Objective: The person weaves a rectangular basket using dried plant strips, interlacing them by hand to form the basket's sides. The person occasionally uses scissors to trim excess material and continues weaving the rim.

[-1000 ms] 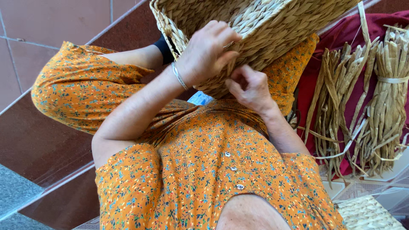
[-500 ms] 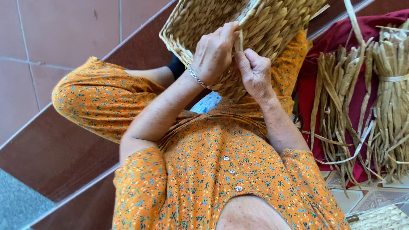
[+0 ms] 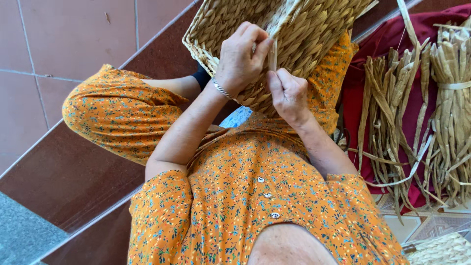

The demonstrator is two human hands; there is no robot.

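Strand: I see one flat straw strip (image 3: 273,51) standing nearly upright between my hands, its long axis running from the thumbs up into the basket rim.
Basket: one woven basket (image 3: 314,29) tilted on my lap, just above both hands.
Left hand (image 3: 241,59): curled, fingers pinching the strip; it sits nearer.
Right hand (image 3: 289,93): just below, thumb pressed to the strip.
Bundles: two dried reed bundles (image 3: 392,113) on red cloth (image 3: 353,98), to my right.
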